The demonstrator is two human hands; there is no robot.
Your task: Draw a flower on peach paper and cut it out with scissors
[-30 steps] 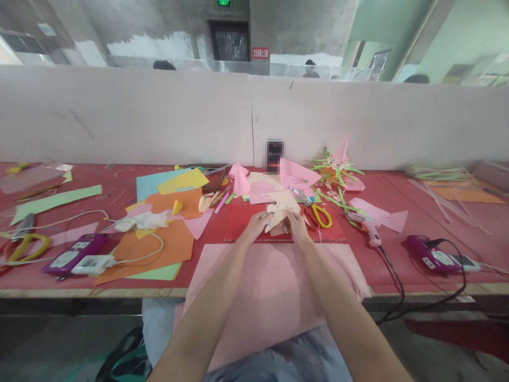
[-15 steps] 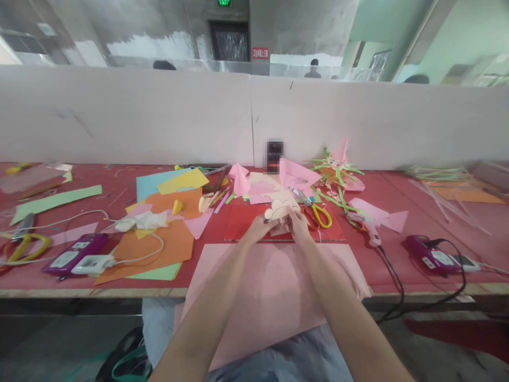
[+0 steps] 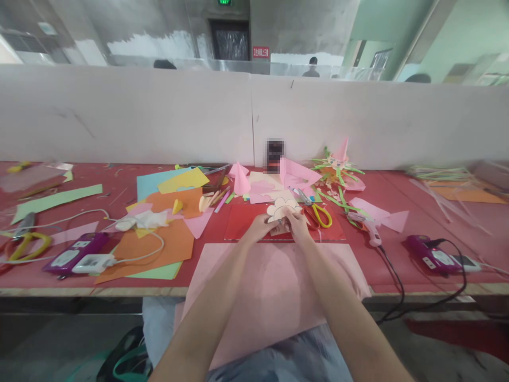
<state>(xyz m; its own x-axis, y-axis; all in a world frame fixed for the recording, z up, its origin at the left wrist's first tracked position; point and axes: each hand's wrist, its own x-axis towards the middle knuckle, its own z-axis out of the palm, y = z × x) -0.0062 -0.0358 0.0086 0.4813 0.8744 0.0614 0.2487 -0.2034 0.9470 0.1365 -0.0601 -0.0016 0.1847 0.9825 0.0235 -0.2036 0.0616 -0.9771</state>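
Observation:
A cream paper flower cutout (image 3: 282,207) with dark outlined petals is held up between my two hands. My left hand (image 3: 260,227) grips its lower left edge with closed fingers. On the other side my right hand (image 3: 296,221) pinches it near the middle right, thumb on the front. Beneath them lies a red sheet (image 3: 238,222), and another cream piece (image 3: 279,229) shows below the flower. Yellow-handled scissors (image 3: 321,215) rest just right of my right hand.
Pink paper (image 3: 274,276) covers the table's front edge and my lap. Coloured sheets (image 3: 167,249) and a purple power strip (image 3: 75,253) lie left. A pink glue gun (image 3: 371,232), a spiky paper figure (image 3: 338,164) and a second purple strip (image 3: 431,254) are right. A white partition (image 3: 159,116) stands behind.
The flower cutout has tilted upright slightly, so more of its outlined petals face me. Both hands have stayed in nearly the same place, with small finger shifts.

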